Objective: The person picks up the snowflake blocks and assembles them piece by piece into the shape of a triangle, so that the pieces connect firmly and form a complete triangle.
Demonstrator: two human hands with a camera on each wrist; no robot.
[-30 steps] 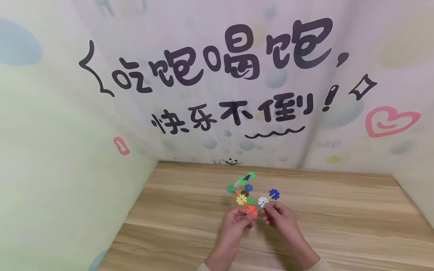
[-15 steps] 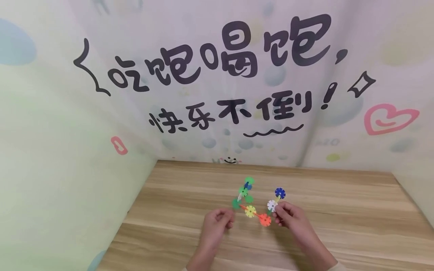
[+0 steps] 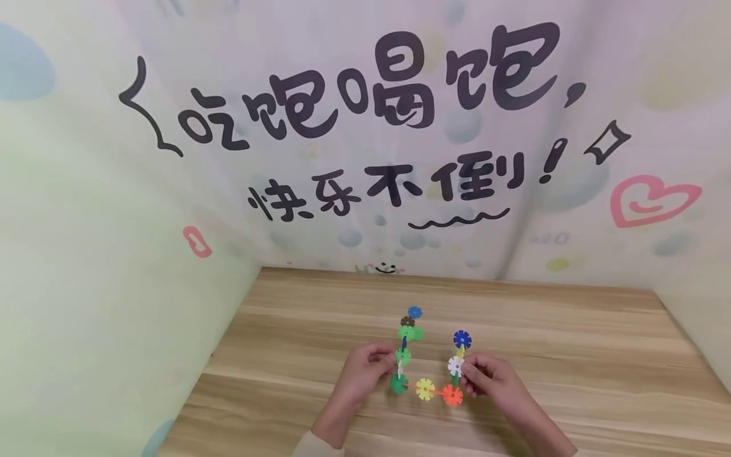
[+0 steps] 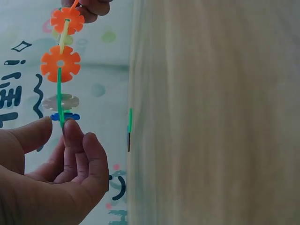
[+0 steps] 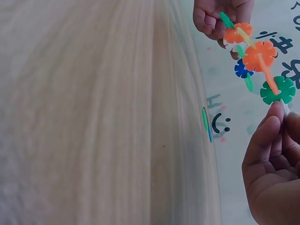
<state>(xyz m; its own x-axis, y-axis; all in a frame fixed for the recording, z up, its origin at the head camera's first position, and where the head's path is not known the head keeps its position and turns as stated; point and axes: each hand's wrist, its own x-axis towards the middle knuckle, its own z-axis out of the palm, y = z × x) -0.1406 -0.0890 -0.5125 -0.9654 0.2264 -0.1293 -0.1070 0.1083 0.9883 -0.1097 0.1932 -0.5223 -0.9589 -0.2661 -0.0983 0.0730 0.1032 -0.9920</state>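
A chain of plastic snowflake discs hangs between my two hands in a rough U, above the table. Its lower run has a dark green disc (image 3: pixel 399 383), a yellow disc (image 3: pixel 425 389) and an orange disc (image 3: pixel 453 395). My left hand (image 3: pixel 362 373) pinches the left arm near a light green disc (image 3: pixel 403 355); the exact contact is partly hidden. On the right arm, my right hand (image 3: pixel 495 379) pinches a white disc (image 3: pixel 455 366) between thumb and fingers. Above that stands a dark blue disc (image 3: pixel 462 339). Seen in the left wrist view, the orange disc (image 4: pixel 60 63) rises beyond the left fingertips.
Loose discs lie on the wooden table (image 3: pixel 308 317) behind the chain: a blue disc (image 3: pixel 415 311), a brown disc (image 3: pixel 407 322) and a green disc (image 3: pixel 419 332). A printed curtain (image 3: pixel 320 254) closes off the table's far edge.
The left hand let go of the orange disc, moved left, and now grips the chain's left arm. The chain swung from a slant into a U and came nearer. The right hand keeps its hold.
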